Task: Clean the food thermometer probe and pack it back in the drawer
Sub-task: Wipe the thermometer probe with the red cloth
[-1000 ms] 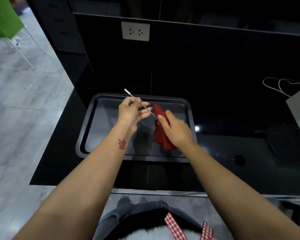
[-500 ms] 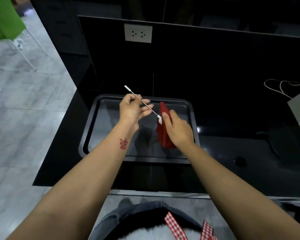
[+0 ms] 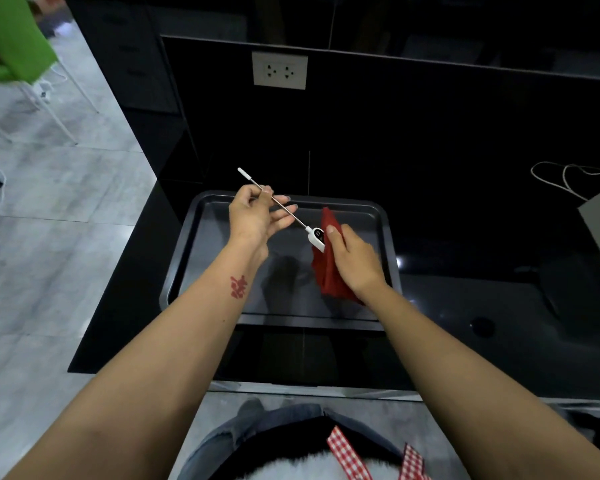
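Here we are at the black desk (image 3: 465, 306), and both hands are up over the dark tray (image 3: 291, 319) that sits on it; the left hand (image 3: 257, 218) pinches the thermometer (image 3: 316, 237) by its thin metal stem, thumb and forefinger closed on it, the other fingers fanned out loosely beneath; the stem runs on a slant, white-capped tip pointing up and away to the left, white head with its dark display down to the right; the whole thing is in the air above the tray, touching nothing below; the right hand (image 3: 352, 261) is curled round a red cloth (image 3: 329, 275), bunched in the grip and hanging down toward the tray floor, and the cloth sits right against the thermometer's head, the thumb just beside it; whether the thumb itself touches the head, I can't tell from here; there's a red mark (image 3: 239, 287) on the left forearm; on the dark back wall, a white double socket (image 3: 279, 70); a green chair (image 3: 14, 36) off on the grey floor to the left, a white cable (image 3: 568, 178) looped far right.
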`<state>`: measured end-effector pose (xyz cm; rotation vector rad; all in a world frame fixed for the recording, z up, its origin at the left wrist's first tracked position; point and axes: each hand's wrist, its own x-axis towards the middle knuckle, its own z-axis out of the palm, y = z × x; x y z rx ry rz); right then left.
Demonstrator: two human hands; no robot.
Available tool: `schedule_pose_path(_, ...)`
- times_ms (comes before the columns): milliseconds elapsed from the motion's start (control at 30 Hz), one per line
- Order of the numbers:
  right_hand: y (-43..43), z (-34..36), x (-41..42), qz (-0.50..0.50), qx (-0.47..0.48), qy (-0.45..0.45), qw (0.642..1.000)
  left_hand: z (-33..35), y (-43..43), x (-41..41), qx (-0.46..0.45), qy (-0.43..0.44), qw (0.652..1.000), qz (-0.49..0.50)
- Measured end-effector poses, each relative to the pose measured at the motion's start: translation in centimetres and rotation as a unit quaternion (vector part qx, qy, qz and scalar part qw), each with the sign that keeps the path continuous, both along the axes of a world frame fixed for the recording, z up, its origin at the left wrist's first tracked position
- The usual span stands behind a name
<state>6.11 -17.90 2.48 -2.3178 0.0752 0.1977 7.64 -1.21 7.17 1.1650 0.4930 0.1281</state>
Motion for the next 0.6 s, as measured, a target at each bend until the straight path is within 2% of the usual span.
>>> schedule_pose_path(100, 0.7, 0.6, 0.1, 0.041, -0.007, -0.012, 0.999, -0.3, -0.1, -0.2, -0.009, 0.009, 1.000, -0.009)
schedule_pose_path(300, -0.2, 0.1, 1.0, -0.056, 0.024, 0.013, 0.998, -0.4, 0.3, 0.0, -0.031, 0.009, 0.999, 0.010)
schedule_pose_path(433, -0.8, -0.3, 1.1, -0.062, 0.028, 0.069, 0.995, -0.5, 0.6, 0.0, -0.039, 0.011, 0.999, -0.035)
schedule_pose_path(600, 0.1, 0.8, 1.0, -0.017, 0.104, 0.062, 0.993, -0.6, -0.3, 0.2, 0.015, -0.002, 0.999, -0.051)
